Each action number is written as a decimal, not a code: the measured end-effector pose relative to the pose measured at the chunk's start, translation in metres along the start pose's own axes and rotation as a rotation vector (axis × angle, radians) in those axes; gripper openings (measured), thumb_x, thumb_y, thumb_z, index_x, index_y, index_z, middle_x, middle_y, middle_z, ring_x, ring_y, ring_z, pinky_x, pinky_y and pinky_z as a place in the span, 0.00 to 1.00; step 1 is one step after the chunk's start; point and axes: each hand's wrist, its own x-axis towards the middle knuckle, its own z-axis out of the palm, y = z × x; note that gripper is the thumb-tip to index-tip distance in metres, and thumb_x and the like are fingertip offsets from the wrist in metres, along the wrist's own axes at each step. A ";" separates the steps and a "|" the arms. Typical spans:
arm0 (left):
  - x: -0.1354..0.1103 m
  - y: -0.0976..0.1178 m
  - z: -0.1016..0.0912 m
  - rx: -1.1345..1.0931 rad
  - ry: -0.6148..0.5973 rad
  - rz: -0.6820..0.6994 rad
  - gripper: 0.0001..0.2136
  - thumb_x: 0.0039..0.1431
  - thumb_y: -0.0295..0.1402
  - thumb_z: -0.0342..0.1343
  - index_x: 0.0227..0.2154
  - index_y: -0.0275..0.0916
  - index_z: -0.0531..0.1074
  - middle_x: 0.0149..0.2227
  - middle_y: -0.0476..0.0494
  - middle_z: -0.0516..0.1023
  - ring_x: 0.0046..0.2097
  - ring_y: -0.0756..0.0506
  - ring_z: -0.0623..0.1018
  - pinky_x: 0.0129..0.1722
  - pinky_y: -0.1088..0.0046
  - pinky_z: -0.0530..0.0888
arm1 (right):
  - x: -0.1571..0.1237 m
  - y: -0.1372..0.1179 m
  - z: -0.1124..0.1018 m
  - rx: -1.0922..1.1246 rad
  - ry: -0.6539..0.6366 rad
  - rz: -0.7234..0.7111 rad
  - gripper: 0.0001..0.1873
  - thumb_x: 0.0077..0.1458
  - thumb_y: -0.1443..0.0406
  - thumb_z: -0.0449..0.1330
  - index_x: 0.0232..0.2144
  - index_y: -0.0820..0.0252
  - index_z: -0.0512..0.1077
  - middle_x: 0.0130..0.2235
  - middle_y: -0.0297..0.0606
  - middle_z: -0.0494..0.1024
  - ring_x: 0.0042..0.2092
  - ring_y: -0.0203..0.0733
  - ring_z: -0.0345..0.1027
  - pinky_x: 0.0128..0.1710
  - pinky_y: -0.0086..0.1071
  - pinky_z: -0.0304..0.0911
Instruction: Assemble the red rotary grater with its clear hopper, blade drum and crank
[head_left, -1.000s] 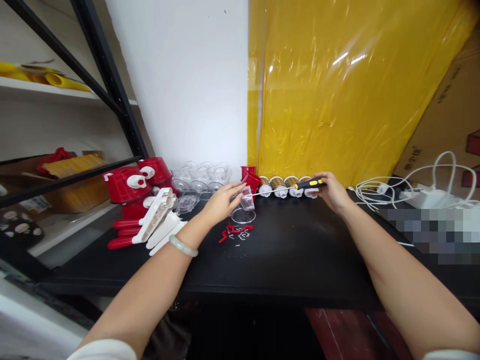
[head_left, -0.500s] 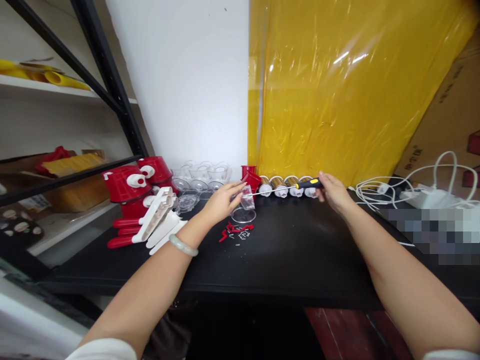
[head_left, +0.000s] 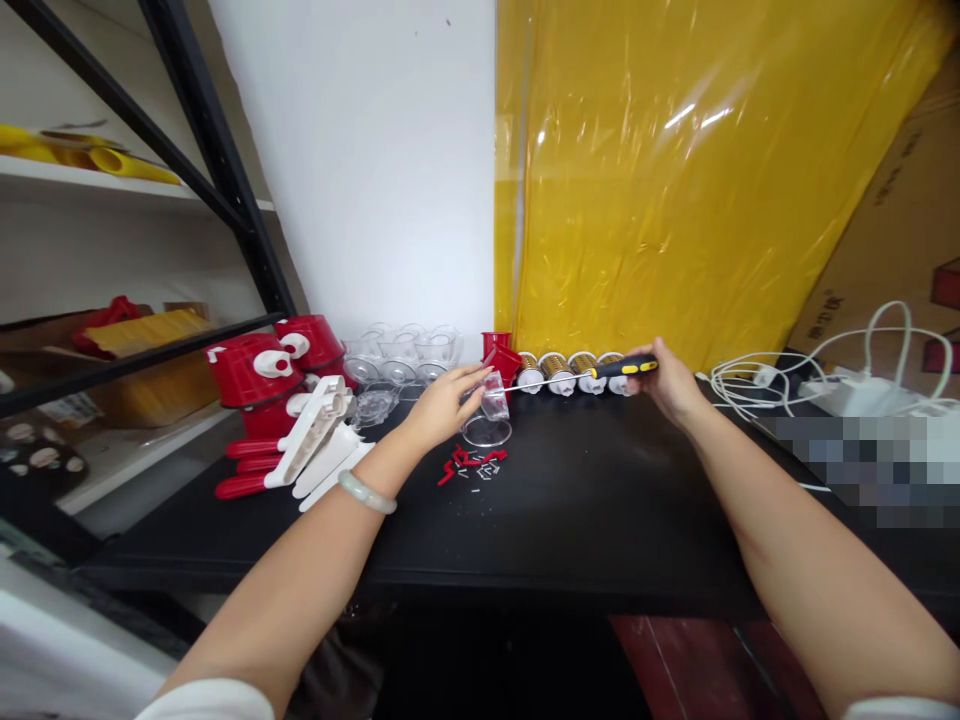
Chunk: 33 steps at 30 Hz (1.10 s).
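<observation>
My left hand (head_left: 448, 405) is closed around the upper part of a clear plastic cup-like piece (head_left: 487, 432), whose round rim rests on the black table. A red plastic part (head_left: 502, 358) is right behind its fingertips; whether they touch it cannot be made out. My right hand (head_left: 670, 385) grips a screwdriver (head_left: 624, 367) by its black and yellow handle. The long thin shaft points left, and its tip meets the clear piece near my left fingers; the exact contact point is hidden. Small red pieces (head_left: 466, 458) and several screws (head_left: 488, 470) lie just in front of the clear piece.
Several grater drums (head_left: 553, 373) stand along the back. Clear plastic cups (head_left: 405, 352) are at the back left, beside red housings (head_left: 251, 370) and white-and-red handles (head_left: 307, 435). White cables (head_left: 757, 380) and a power strip (head_left: 870, 395) lie at right. A black metal rack (head_left: 217, 150) rises at left.
My right hand's fingers have shifted their hold on the screwdriver handle, leaving more of its rear end showing. My left hand and the clear piece stay put.
</observation>
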 end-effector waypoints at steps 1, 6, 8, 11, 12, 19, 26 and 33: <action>0.000 0.000 0.000 0.000 0.002 0.001 0.19 0.66 0.38 0.45 0.57 0.41 0.67 0.56 0.40 0.71 0.57 0.42 0.71 0.59 0.59 0.67 | 0.000 -0.001 0.001 0.051 -0.009 0.005 0.18 0.52 0.47 0.56 0.30 0.55 0.69 0.23 0.32 0.73 0.21 0.37 0.65 0.20 0.32 0.65; 0.000 0.001 -0.001 -0.009 0.004 0.013 0.19 0.66 0.38 0.45 0.57 0.41 0.67 0.56 0.40 0.72 0.57 0.42 0.71 0.59 0.60 0.66 | -0.003 -0.002 0.001 -0.068 -0.012 -0.011 0.16 0.49 0.50 0.61 0.31 0.55 0.69 0.20 0.29 0.71 0.17 0.35 0.61 0.15 0.28 0.57; 0.000 0.002 -0.002 -0.007 0.001 0.015 0.19 0.66 0.38 0.44 0.57 0.41 0.67 0.56 0.40 0.72 0.58 0.42 0.71 0.59 0.60 0.66 | -0.003 -0.002 0.000 -0.130 -0.011 0.011 0.22 0.52 0.45 0.56 0.29 0.56 0.69 0.14 0.29 0.64 0.14 0.34 0.55 0.12 0.28 0.51; 0.000 0.005 -0.003 -0.005 -0.010 0.010 0.20 0.67 0.39 0.44 0.57 0.41 0.67 0.57 0.39 0.71 0.58 0.42 0.71 0.60 0.60 0.66 | -0.002 -0.002 0.001 0.028 -0.021 0.039 0.20 0.52 0.45 0.55 0.32 0.54 0.67 0.20 0.31 0.72 0.20 0.38 0.66 0.19 0.31 0.63; 0.000 0.006 -0.004 -0.003 -0.013 0.007 0.20 0.67 0.40 0.44 0.57 0.41 0.67 0.57 0.39 0.71 0.58 0.42 0.71 0.60 0.60 0.66 | -0.002 -0.002 0.002 0.091 -0.033 0.037 0.17 0.50 0.48 0.57 0.33 0.53 0.65 0.25 0.32 0.74 0.24 0.40 0.70 0.23 0.34 0.67; -0.002 -0.001 0.002 -0.072 -0.006 -0.132 0.34 0.57 0.50 0.56 0.61 0.38 0.55 0.59 0.32 0.68 0.60 0.36 0.69 0.58 0.55 0.67 | -0.003 -0.001 0.005 -0.110 0.109 -0.013 0.19 0.48 0.47 0.60 0.31 0.52 0.62 0.16 0.25 0.62 0.16 0.35 0.59 0.14 0.27 0.51; -0.002 -0.009 0.008 -0.031 0.141 -0.250 0.35 0.44 0.56 0.62 0.46 0.37 0.58 0.47 0.35 0.69 0.49 0.37 0.74 0.49 0.56 0.72 | -0.001 -0.004 0.004 0.141 0.033 -0.028 0.19 0.43 0.58 0.62 0.35 0.49 0.58 0.28 0.27 0.69 0.28 0.38 0.68 0.20 0.29 0.62; 0.000 -0.006 0.005 0.015 0.169 -0.215 0.26 0.44 0.56 0.63 0.32 0.39 0.62 0.43 0.40 0.67 0.49 0.38 0.72 0.51 0.56 0.72 | 0.001 0.001 0.002 -0.093 0.117 -0.024 0.21 0.48 0.44 0.58 0.31 0.51 0.58 0.16 0.24 0.61 0.15 0.35 0.57 0.12 0.28 0.47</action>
